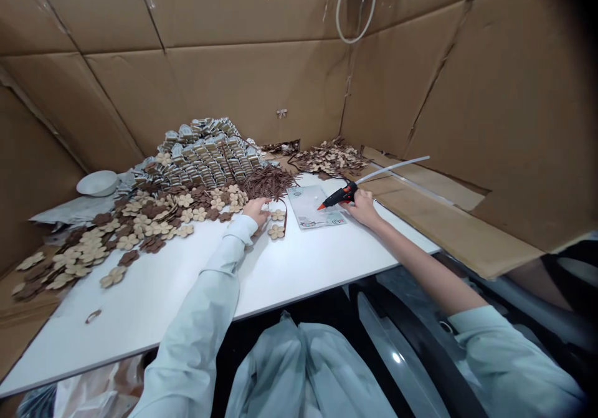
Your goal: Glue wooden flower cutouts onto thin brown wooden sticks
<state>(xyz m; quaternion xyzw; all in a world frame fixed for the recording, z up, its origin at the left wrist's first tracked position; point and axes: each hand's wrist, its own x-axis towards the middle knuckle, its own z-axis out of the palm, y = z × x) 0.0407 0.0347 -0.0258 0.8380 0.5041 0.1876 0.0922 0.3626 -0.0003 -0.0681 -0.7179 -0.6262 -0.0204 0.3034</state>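
The work in hand is laid out on a white tabletop (140, 337), with a cardboard lining (243, 88) standing behind and beside it. A hot-glue gun (339, 195) is held in the right grip (363, 209), with the fingers closed around its handle and clamped there. The gun is positioned above the tabletop, at the right edge of a clear plastic packet (315, 206). Its orange nozzle is directed to the left, and a long translucent glue stick (392, 170) projects from the rear. The left grip (256, 209) is placed palm down and open, with the fingers slightly apart and no held item discernible. It lies directly beside a tan wooden flower cutout (278, 215) and near a second cutout (276, 232), and a narrow brown ribbon loop (284, 217) is seen curving around both. To the left of that grip, a spread of tan and brown flower cutouts (154, 225) is arranged across the tabletop. A bundle of brown strips (268, 181) is located at the inner edge of that spread, and a mound of small foil-wrapped packets (205, 150) is heaped behind it. A white bowl (97, 183) is placed at the far left, and a further pile of cutouts (329, 159) is set toward the back corner.
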